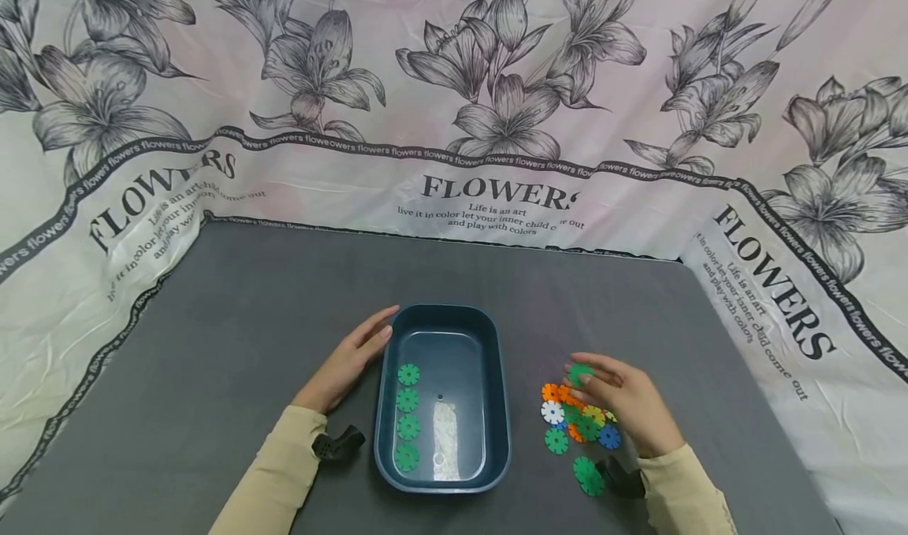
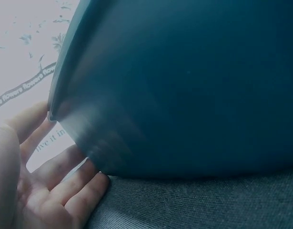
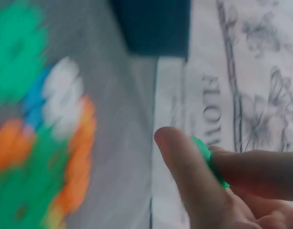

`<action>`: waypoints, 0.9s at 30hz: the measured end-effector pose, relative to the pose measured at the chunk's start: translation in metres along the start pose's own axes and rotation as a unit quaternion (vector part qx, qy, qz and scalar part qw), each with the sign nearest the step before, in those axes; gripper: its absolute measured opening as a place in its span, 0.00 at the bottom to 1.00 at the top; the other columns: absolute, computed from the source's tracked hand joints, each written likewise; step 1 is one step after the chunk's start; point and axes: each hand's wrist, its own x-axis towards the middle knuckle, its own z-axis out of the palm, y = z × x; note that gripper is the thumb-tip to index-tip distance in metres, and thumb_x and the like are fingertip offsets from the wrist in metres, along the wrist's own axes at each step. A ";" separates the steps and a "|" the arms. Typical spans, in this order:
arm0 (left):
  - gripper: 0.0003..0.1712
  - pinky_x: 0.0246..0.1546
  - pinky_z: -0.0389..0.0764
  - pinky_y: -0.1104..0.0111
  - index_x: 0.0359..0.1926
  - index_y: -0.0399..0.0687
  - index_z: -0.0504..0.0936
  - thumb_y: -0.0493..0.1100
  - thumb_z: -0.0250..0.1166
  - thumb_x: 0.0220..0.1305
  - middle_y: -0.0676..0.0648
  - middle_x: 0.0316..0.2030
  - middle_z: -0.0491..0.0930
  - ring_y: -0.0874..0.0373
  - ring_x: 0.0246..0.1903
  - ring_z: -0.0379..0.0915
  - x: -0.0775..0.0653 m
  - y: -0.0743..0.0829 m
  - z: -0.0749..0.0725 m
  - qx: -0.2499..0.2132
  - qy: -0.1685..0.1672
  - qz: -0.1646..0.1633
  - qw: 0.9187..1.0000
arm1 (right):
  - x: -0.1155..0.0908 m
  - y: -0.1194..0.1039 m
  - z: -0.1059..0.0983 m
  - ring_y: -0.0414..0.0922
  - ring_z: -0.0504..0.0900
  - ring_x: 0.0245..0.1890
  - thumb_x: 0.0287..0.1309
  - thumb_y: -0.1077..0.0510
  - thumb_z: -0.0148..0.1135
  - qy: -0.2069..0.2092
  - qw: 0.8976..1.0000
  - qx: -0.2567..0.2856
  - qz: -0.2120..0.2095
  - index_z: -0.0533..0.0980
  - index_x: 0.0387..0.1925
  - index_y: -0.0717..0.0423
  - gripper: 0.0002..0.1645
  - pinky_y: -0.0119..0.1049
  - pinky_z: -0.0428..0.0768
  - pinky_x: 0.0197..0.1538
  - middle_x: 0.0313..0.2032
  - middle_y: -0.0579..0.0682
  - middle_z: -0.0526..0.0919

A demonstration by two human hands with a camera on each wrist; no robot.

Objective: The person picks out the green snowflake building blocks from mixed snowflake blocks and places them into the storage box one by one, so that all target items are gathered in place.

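Between thumb and fingers, my right hand point(image 1: 627, 397) pinches a green notched plastic disc point(image 1: 578, 373) above a small pile of coloured discs; the right wrist view shows the green disc point(image 3: 210, 162) partly hidden by the fingers. My left hand point(image 1: 351, 365) touches the left side of a dark blue plastic tray point(image 1: 505, 409) near its far corner. In the left wrist view its fingers point(image 2: 82, 186) are spread against the tray's outer wall point(image 2: 184, 95). A column of several green discs point(image 1: 407, 426) lies inside the tray along its left side.
Right of the tray, the pile has orange point(image 1: 550, 392), white point(image 1: 552, 412), blue point(image 1: 609, 437) and green point(image 1: 556, 440) discs. Closer to me lie overlapping green discs point(image 1: 589, 476) beside the right wrist's black strap. Flower-printed cloth point(image 1: 489, 196) borders the grey table surface point(image 1: 284, 283).
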 end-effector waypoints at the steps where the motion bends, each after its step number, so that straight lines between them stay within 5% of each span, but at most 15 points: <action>1: 0.30 0.69 0.56 0.49 0.68 0.73 0.63 0.62 0.55 0.67 0.49 0.70 0.58 0.50 0.69 0.55 0.000 0.000 0.000 -0.001 0.000 0.001 1.000 | 0.003 -0.004 0.002 0.56 0.81 0.51 0.68 0.59 0.54 -0.011 1.000 0.004 -0.008 0.67 0.65 0.60 0.25 0.46 0.80 0.53 0.59 0.66 0.74; 8: 0.30 0.69 0.56 0.49 0.68 0.70 0.63 0.61 0.55 0.68 0.48 0.70 0.58 0.50 0.69 0.55 0.000 -0.001 -0.001 -0.004 0.000 0.006 1.000 | 0.025 -0.039 0.027 0.59 0.74 0.59 0.70 0.59 0.52 -0.117 0.989 0.062 -0.061 0.69 0.62 0.60 0.22 0.46 0.76 0.58 0.61 0.66 0.71; 18: 0.29 0.69 0.58 0.50 0.68 0.71 0.63 0.62 0.55 0.67 0.48 0.69 0.60 0.50 0.68 0.57 0.001 0.002 0.000 -0.004 -0.003 0.010 1.000 | 0.050 -0.072 0.060 0.54 0.70 0.64 0.69 0.70 0.41 -0.232 0.958 0.166 -0.007 0.61 0.67 0.68 0.26 0.41 0.73 0.61 0.65 0.66 0.66; 27: 0.30 0.69 0.58 0.50 0.68 0.70 0.63 0.63 0.55 0.67 0.47 0.68 0.62 0.50 0.67 0.59 0.001 0.002 0.000 -0.009 -0.001 -0.003 1.000 | 0.085 -0.085 0.093 0.56 0.71 0.63 0.69 0.71 0.37 -0.298 0.940 0.163 0.028 0.59 0.68 0.67 0.27 0.44 0.71 0.63 0.65 0.67 0.65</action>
